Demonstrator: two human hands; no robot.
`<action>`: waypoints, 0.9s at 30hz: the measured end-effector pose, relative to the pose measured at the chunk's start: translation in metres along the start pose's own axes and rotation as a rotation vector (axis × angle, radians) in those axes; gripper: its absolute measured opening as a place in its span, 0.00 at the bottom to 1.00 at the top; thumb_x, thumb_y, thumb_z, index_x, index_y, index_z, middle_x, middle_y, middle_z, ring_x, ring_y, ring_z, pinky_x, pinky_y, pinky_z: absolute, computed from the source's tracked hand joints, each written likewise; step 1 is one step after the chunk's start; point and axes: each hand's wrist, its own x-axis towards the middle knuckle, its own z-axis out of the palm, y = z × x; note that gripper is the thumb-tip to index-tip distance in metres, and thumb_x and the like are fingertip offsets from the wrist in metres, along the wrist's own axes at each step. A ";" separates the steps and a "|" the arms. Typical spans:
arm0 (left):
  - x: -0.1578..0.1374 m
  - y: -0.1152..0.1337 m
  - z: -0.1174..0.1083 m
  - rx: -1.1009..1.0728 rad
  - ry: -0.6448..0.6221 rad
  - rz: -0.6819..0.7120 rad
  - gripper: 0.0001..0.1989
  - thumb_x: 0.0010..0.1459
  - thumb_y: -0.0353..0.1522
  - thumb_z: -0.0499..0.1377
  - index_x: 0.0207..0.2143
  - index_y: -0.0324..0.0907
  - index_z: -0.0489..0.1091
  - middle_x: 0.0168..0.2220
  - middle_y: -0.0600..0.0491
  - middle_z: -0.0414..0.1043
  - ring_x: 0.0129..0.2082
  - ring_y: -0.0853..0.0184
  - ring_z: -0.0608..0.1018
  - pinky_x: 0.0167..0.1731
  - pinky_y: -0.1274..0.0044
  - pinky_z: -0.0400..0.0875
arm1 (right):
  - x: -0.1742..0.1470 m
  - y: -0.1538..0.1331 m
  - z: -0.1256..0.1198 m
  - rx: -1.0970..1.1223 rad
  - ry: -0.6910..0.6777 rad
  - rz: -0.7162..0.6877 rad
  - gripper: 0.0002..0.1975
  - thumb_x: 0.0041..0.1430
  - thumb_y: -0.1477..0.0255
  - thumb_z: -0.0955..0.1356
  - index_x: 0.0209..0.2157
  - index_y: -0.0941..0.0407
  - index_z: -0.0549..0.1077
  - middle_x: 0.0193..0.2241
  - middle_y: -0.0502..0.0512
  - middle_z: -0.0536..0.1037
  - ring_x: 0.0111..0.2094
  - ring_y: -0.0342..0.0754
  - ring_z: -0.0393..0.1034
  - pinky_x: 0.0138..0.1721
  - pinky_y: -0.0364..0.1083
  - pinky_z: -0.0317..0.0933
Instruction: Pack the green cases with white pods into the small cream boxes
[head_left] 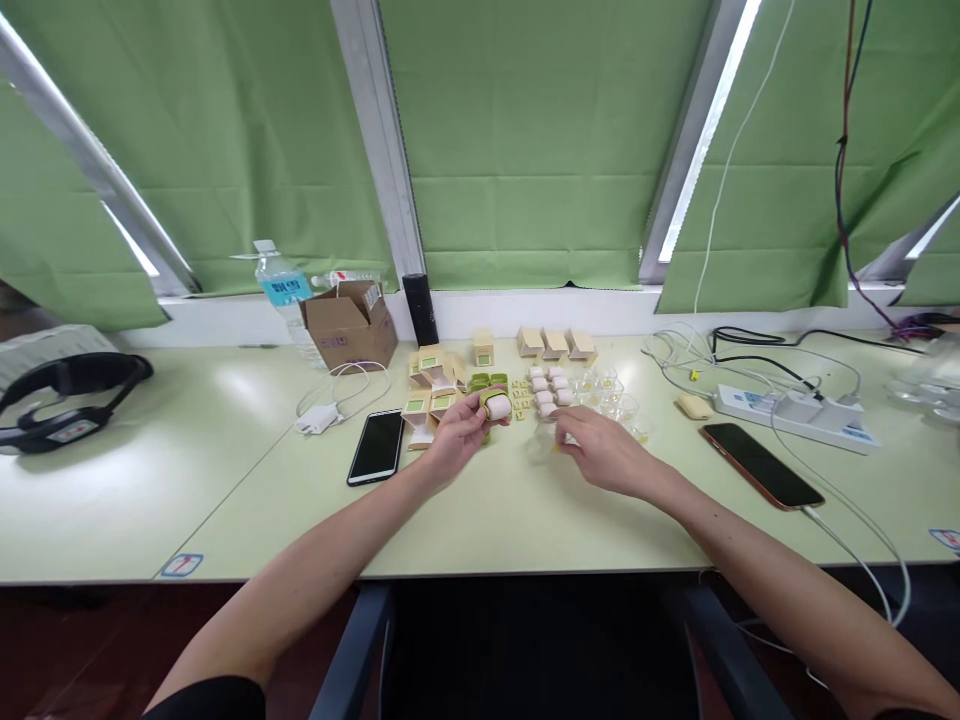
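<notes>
My left hand point(461, 430) is closed around a small green case with a pale, rounded white piece point(498, 406) showing in its front. To the right, my right hand point(604, 447) has its fingers pinched at a clear plastic piece point(541, 445), which is blurred, just above the table. Pale pink-white blocks point(546, 397) stand in rows beyond my right fingertips. Beside them lie small yellow squares point(520, 388) and clear plastic cups point(604, 383). Green cases point(487, 381) sit behind my left hand, and small cream boxes point(435, 368) are grouped to its left.
Left of the boxes are a phone point(376, 447), a charger point(318, 418), a cardboard box point(351, 325) and a water bottle point(285, 285). A headset point(71, 405) lies far left. On the right are another phone point(761, 465), a power strip point(799, 415) and loose cables.
</notes>
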 end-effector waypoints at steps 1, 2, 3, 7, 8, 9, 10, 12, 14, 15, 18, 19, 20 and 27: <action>0.000 0.001 -0.001 0.029 0.005 0.002 0.24 0.53 0.36 0.72 0.52 0.40 0.78 0.47 0.45 0.78 0.43 0.62 0.79 0.46 0.72 0.71 | 0.007 -0.007 0.003 0.051 -0.035 0.003 0.08 0.61 0.82 0.68 0.36 0.53 0.70 0.43 0.58 0.79 0.43 0.55 0.75 0.38 0.51 0.68; 0.000 0.002 -0.002 0.058 0.010 0.004 0.25 0.52 0.37 0.73 0.52 0.41 0.78 0.47 0.46 0.78 0.43 0.63 0.79 0.46 0.73 0.71 | 0.013 -0.013 0.007 0.103 -0.059 0.020 0.09 0.61 0.81 0.69 0.38 0.53 0.69 0.43 0.57 0.78 0.41 0.53 0.75 0.37 0.50 0.68; -0.001 0.004 -0.003 0.088 0.015 0.007 0.25 0.52 0.38 0.73 0.52 0.42 0.78 0.47 0.47 0.78 0.43 0.63 0.79 0.46 0.73 0.70 | 0.019 -0.017 0.012 0.159 -0.075 0.041 0.11 0.59 0.81 0.70 0.40 0.52 0.69 0.42 0.56 0.78 0.41 0.53 0.75 0.36 0.49 0.68; -0.001 0.006 -0.007 0.216 0.026 0.040 0.26 0.51 0.39 0.74 0.53 0.46 0.78 0.48 0.47 0.78 0.48 0.62 0.77 0.46 0.74 0.69 | 0.029 -0.018 0.034 0.402 -0.088 0.141 0.20 0.55 0.81 0.71 0.47 0.53 0.65 0.45 0.56 0.78 0.42 0.51 0.74 0.39 0.48 0.68; -0.001 0.006 -0.007 0.245 0.019 0.051 0.26 0.52 0.38 0.73 0.53 0.46 0.79 0.50 0.46 0.77 0.49 0.61 0.77 0.47 0.73 0.69 | 0.028 -0.016 0.040 0.455 -0.082 0.163 0.22 0.55 0.81 0.71 0.49 0.53 0.65 0.46 0.56 0.78 0.42 0.51 0.74 0.40 0.49 0.68; 0.000 0.006 -0.007 0.272 0.009 0.063 0.25 0.52 0.38 0.73 0.53 0.46 0.79 0.51 0.46 0.77 0.51 0.60 0.76 0.48 0.73 0.69 | 0.027 -0.014 0.045 0.497 -0.076 0.188 0.24 0.54 0.81 0.71 0.51 0.53 0.64 0.47 0.56 0.78 0.42 0.50 0.74 0.40 0.49 0.68; 0.000 0.006 -0.007 0.299 -0.004 0.078 0.24 0.53 0.38 0.73 0.53 0.46 0.79 0.52 0.45 0.76 0.53 0.58 0.75 0.49 0.72 0.69 | 0.025 -0.012 0.049 0.532 -0.072 0.210 0.26 0.54 0.81 0.71 0.53 0.53 0.63 0.47 0.57 0.79 0.42 0.50 0.74 0.40 0.49 0.68; 0.000 0.005 -0.007 0.369 -0.034 0.110 0.23 0.54 0.36 0.72 0.53 0.46 0.79 0.55 0.44 0.74 0.56 0.56 0.74 0.52 0.70 0.68 | 0.022 -0.009 0.056 0.590 -0.063 0.238 0.30 0.54 0.80 0.72 0.57 0.53 0.62 0.48 0.57 0.79 0.40 0.49 0.73 0.39 0.49 0.68; 0.000 0.006 -0.007 0.463 -0.076 0.141 0.22 0.57 0.34 0.70 0.54 0.46 0.79 0.57 0.44 0.73 0.59 0.55 0.73 0.56 0.69 0.67 | 0.019 -0.007 0.061 0.636 -0.055 0.240 0.31 0.55 0.78 0.72 0.58 0.53 0.61 0.48 0.57 0.79 0.39 0.48 0.73 0.39 0.48 0.67; 0.000 0.006 -0.008 0.511 -0.105 0.152 0.21 0.58 0.34 0.69 0.55 0.46 0.78 0.58 0.44 0.72 0.60 0.54 0.72 0.58 0.67 0.66 | 0.019 -0.006 0.062 0.655 -0.051 0.237 0.31 0.55 0.77 0.73 0.58 0.52 0.62 0.48 0.57 0.79 0.39 0.48 0.72 0.39 0.48 0.67; 0.000 0.007 -0.011 0.647 -0.213 0.164 0.21 0.61 0.31 0.65 0.57 0.47 0.76 0.59 0.44 0.71 0.62 0.54 0.71 0.62 0.64 0.65 | 0.018 -0.003 0.066 0.720 -0.056 0.245 0.32 0.55 0.75 0.74 0.59 0.51 0.62 0.50 0.57 0.79 0.38 0.48 0.72 0.41 0.50 0.67; 0.000 0.007 -0.013 0.690 -0.244 0.161 0.21 0.62 0.30 0.63 0.58 0.48 0.75 0.60 0.45 0.71 0.62 0.54 0.71 0.63 0.63 0.65 | 0.019 -0.002 0.067 0.748 -0.062 0.253 0.33 0.55 0.74 0.74 0.60 0.51 0.62 0.50 0.58 0.79 0.38 0.48 0.72 0.41 0.50 0.67; 0.001 0.007 -0.014 0.732 -0.266 0.157 0.22 0.62 0.29 0.62 0.58 0.48 0.74 0.60 0.45 0.71 0.62 0.55 0.71 0.63 0.62 0.64 | 0.019 -0.001 0.068 0.775 -0.067 0.260 0.34 0.55 0.73 0.74 0.61 0.50 0.62 0.51 0.58 0.79 0.39 0.49 0.72 0.41 0.50 0.67; 0.002 -0.004 -0.021 0.831 -0.299 0.112 0.28 0.62 0.27 0.61 0.65 0.49 0.66 0.62 0.46 0.71 0.65 0.55 0.70 0.65 0.61 0.65 | 0.025 0.006 0.067 0.920 0.092 0.208 0.23 0.60 0.65 0.73 0.56 0.51 0.70 0.54 0.60 0.77 0.53 0.56 0.72 0.46 0.53 0.67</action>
